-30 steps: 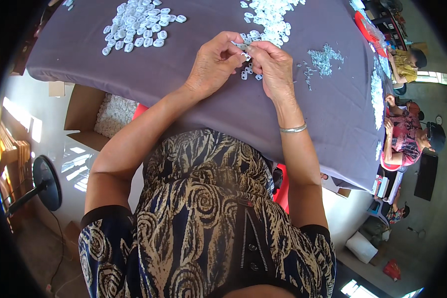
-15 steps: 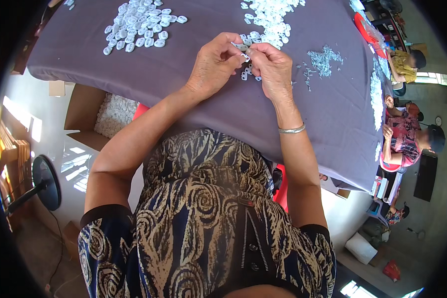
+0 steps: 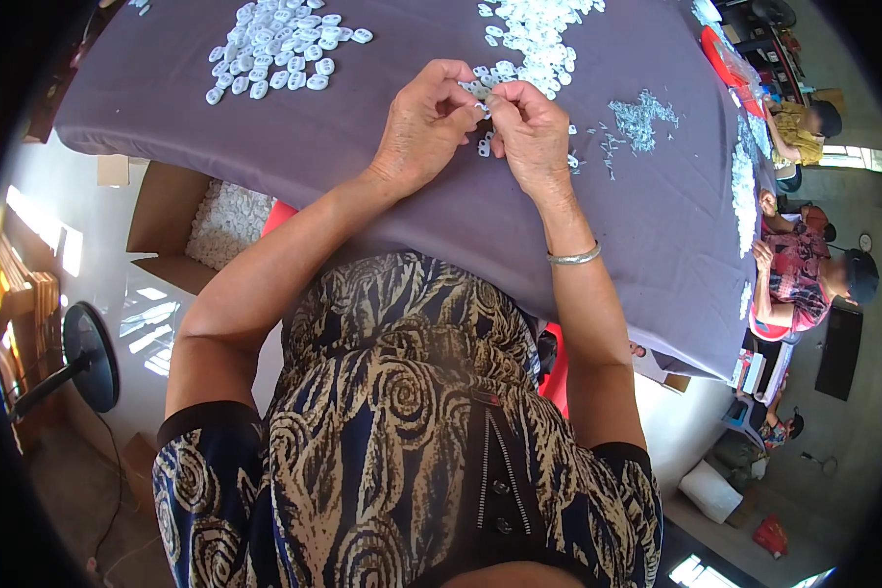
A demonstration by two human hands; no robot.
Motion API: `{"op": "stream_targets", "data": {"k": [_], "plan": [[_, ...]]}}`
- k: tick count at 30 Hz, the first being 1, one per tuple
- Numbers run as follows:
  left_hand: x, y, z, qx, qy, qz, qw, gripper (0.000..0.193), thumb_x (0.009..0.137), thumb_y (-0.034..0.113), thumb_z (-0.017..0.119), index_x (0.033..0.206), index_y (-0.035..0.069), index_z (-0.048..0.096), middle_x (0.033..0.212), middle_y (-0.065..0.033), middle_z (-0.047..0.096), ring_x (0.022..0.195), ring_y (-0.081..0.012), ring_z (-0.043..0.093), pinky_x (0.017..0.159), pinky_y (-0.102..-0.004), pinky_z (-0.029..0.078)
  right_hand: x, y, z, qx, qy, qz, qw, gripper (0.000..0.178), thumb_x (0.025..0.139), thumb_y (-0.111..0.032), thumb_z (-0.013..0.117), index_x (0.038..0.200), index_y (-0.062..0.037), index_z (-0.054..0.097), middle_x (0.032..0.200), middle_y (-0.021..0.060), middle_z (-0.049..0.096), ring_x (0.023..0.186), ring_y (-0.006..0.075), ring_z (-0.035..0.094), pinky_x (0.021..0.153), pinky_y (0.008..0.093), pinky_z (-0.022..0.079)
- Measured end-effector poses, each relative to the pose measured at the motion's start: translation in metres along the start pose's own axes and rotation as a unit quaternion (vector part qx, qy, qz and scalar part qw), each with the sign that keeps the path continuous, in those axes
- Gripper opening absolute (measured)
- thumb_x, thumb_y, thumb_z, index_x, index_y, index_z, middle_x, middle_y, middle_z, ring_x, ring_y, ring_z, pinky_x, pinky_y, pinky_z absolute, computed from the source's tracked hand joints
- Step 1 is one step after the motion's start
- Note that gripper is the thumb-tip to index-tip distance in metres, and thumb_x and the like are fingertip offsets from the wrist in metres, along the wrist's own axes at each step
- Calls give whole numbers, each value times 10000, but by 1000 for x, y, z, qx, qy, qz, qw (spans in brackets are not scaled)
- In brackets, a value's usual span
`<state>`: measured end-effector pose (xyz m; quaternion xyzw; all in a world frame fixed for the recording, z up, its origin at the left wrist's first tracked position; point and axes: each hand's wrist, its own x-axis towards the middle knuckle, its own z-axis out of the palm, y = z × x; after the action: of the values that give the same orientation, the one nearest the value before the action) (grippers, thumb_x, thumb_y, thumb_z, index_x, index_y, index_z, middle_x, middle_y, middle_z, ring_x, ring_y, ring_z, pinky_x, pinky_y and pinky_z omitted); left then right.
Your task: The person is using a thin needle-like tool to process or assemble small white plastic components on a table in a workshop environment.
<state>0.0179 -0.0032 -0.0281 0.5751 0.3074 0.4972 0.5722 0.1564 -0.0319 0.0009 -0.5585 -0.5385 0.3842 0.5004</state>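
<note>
Both hands (image 3: 421,127) (image 3: 537,142): fingers (image 3: 517,96) pinching white piece (image 3: 481,111) | purple-grey cloth (image 3: 461,216) under white heaps (image 3: 274,49) | carton (image 3: 167,218) left | co-workers (image 3: 797,263) right

Purple-grey right across the counter (image 3: 657,245), and white leaping off it — oval pieces (image 3: 274,44) all white, slivers (image 3: 642,120) a silvery blue-green. Up front, tan swirls and streaks race over navy and black on the garment (image 3: 402,402)! The bracelet (image 3: 573,257) flashes silver; the carton (image 3: 167,211), plain brown. Over right, a yellow shirt (image 3: 802,137), another shirt (image 3: 799,265) in pink-and-black print — and a black cap (image 3: 860,276)!
</note>
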Motion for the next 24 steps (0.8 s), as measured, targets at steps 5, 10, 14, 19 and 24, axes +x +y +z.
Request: {"op": "stream_targets", "data": {"k": [5, 10, 14, 19, 24], "plan": [[0, 0, 2, 0, 15, 8, 1000, 253, 836, -31, 575, 1067, 5, 478, 771, -25, 582, 699, -74, 569, 588, -235, 522, 0, 2, 3, 8, 11, -11, 1000, 86, 881, -65, 544, 861, -5, 602, 669, -10, 550, 461, 46, 474, 410, 196, 397], [-1, 1, 1, -5, 23, 10, 1000, 235, 841, -26, 581, 1052, -1, 481, 759, -21, 573, 702, -78, 579, 590, -235, 529, -4, -1, 7, 7, 27, -12, 1000, 93, 884, -71, 552, 888, 1, 610, 688, -1, 566, 468, 49, 484, 409, 196, 408], [-3, 1, 1, -15, 19, 7, 1000, 209, 842, -23, 583, 1032, -11, 495, 811, -30, 579, 703, -80, 581, 592, -235, 531, -4, 2, 4, 9, 14, -23, 1000, 97, 891, -75, 561, 893, 8, 612, 681, -3, 564, 468, 48, 478, 407, 195, 408], [1, 2, -11, 16, 13, 6, 1000, 207, 828, -20, 601, 1021, 1, 529, 836, -32, 591, 690, -77, 572, 584, -235, 517, -1, 3, 0, 49, 4, -9, 999, 103, 892, -82, 568, 898, 6, 621, 690, 3, 561, 479, 41, 457, 406, 192, 405], [13, 6, -26, 76, 22, 46, 996, 242, 823, -21, 607, 1049, 17, 529, 830, -21, 597, 691, -65, 543, 576, -224, 473, 5, -3, -7, 103, 48, 31, 993, 119, 892, -93, 571, 873, 8, 630, 715, 15, 567, 487, 36, 447, 406, 191, 400]]}}
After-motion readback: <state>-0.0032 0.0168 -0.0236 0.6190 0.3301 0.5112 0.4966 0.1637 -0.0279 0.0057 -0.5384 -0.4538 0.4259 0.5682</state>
